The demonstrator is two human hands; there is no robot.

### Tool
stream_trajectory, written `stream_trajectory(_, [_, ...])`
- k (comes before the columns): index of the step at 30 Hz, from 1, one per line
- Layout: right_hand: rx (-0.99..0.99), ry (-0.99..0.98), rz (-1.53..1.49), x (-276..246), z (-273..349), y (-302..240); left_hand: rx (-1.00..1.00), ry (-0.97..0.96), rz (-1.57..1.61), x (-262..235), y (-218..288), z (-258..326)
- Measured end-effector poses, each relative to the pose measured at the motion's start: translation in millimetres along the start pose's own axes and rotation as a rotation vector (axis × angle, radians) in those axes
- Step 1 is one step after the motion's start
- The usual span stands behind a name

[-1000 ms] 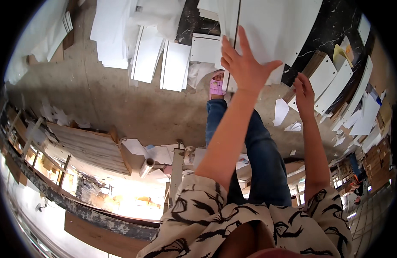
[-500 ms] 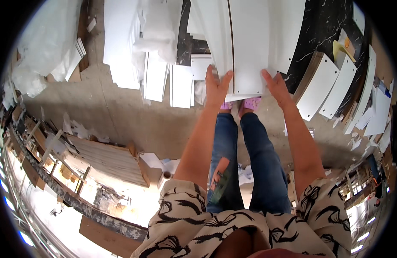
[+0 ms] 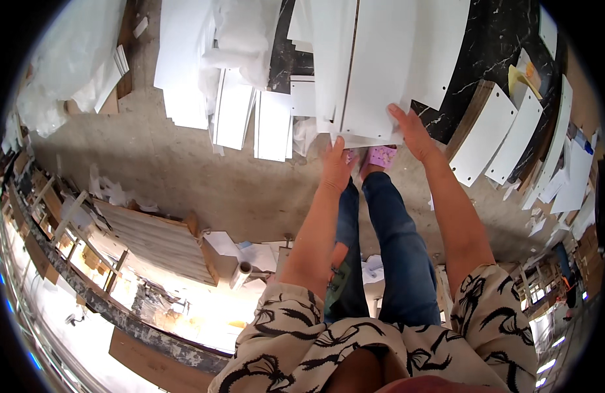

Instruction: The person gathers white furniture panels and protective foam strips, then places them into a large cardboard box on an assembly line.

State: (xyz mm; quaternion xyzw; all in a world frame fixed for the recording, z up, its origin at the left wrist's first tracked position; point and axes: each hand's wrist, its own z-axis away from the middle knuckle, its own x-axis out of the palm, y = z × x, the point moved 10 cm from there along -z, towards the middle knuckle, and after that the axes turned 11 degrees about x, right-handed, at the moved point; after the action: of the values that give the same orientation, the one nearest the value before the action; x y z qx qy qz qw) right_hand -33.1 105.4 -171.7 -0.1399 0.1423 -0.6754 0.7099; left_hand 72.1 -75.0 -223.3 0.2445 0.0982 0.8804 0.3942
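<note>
Two long white panels lie side by side in front of me, a wider panel (image 3: 379,72) on the right and a narrower panel (image 3: 334,65) on the left, with a thin dark gap between them. Small dark holes mark their near ends. My right hand (image 3: 415,135) grips the right edge of the wider panel near its end, thumb on top, the other fingers mostly hidden. At the near left corner is my left hand (image 3: 336,165), thumb up by the panel end, its fingers smeared by motion. Another broad white panel (image 3: 440,52) lies to the right.
Black marbled boards (image 3: 492,49) lie beneath and right of the panels. White drilled pieces (image 3: 484,131) are stacked at the right. White strips (image 3: 273,128) and clear plastic wrap (image 3: 73,59) lie left. Behind me on the concrete floor (image 3: 184,157) is a slatted wooden piece (image 3: 155,236).
My left hand has come off the narrower panel's left side and moved back to the near end. My right hand has shifted slightly left onto the wider panel's edge. The panels have turned slightly.
</note>
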Motion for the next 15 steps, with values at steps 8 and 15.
stream_trajectory(8, [0.072, -0.002, 0.023, 10, -1, 10, 0.233, 0.111, 0.441, 40, 23, -5])
stream_trajectory(15, [0.004, -0.063, -0.274, 12, -27, -9, 0.266, 0.056, 0.463, 62, 31, -5])
